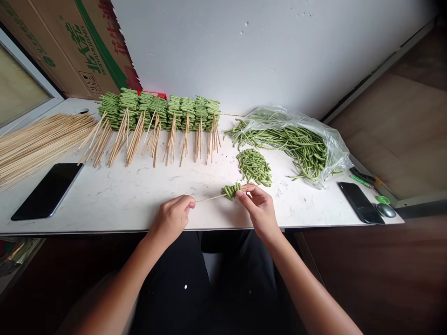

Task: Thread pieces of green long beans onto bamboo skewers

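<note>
My left hand (175, 213) is closed on one end of a thin wooden skewer (210, 198) above the front of the table. Several short green bean pieces (229, 191) are threaded side by side toward the skewer's other end. My right hand (257, 204) pinches at the right end of this row, with thumb and fingers together; exactly what lies between the fingertips is partly hidden. Just beyond my right hand is a pile of cut green bean pieces (254, 166).
Stacked bean skewers (159, 111) line the wall, sticks facing me. Bare skewers (42, 142) and a phone (49, 190) lie left. Long beans (296, 144) spill from a plastic bag (335, 153) at right, near another phone (359, 202). A cardboard box (77, 46) stands back left.
</note>
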The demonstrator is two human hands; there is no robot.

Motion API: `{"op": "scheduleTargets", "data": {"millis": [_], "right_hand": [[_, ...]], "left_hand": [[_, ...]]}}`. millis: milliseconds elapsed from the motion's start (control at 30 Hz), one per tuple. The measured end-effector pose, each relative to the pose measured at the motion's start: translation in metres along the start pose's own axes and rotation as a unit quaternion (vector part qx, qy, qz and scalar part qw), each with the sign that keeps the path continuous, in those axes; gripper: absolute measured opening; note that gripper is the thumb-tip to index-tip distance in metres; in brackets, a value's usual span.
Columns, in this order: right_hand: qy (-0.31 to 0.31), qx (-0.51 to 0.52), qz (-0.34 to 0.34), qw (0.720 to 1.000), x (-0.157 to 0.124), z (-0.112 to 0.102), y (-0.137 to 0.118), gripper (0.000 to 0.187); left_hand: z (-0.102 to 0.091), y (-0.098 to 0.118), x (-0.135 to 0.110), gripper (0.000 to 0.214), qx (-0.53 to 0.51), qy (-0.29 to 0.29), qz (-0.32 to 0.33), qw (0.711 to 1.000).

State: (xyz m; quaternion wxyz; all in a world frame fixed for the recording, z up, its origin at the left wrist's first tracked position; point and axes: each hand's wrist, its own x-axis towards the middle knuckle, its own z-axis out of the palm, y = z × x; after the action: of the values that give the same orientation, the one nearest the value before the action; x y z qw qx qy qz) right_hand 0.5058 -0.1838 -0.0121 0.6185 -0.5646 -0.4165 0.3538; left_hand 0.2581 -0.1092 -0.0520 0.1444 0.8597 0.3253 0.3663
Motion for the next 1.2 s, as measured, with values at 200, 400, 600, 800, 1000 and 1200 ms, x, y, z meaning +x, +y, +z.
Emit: {"op": "scheduleTargets", "data": {"millis": [200,400,600,800,1000,1200], "right_hand": [[-0.009,-0.009,0.005,1.000,0.000,-0.001,0.000,0.027],[-0.021,-0.137,-0.070,0.988,0.008,-0.022,-0.005,0.039],[-0.063,-0.399,-0.168,0.899,0.014,-0.033,0.003,0.026],[-0.118,-0.510,-0.235,0.819,0.016,-0.027,0.015,0.023],[-0.149,-0.580,-0.250,0.761,0.028,-0.023,0.002,0.013],[-0.143,-0.615,-0.219,0.744,0.028,-0.012,-0.004,0.014]], "left_hand": [[-0.003,0.002,0.002,0.026,-0.032,-0.014,-0.053,0.998],[-0.005,0.003,0.006,0.029,-0.021,-0.005,-0.096,0.995],[-0.005,0.004,0.008,0.024,0.006,0.003,-0.151,0.988],[-0.005,0.005,0.009,0.030,-0.003,-0.004,-0.163,0.987],[-0.003,0.004,0.007,0.029,-0.009,0.002,-0.156,0.988],[0.000,0.003,0.006,0.028,0.004,0.008,-0.153,0.988]]}}
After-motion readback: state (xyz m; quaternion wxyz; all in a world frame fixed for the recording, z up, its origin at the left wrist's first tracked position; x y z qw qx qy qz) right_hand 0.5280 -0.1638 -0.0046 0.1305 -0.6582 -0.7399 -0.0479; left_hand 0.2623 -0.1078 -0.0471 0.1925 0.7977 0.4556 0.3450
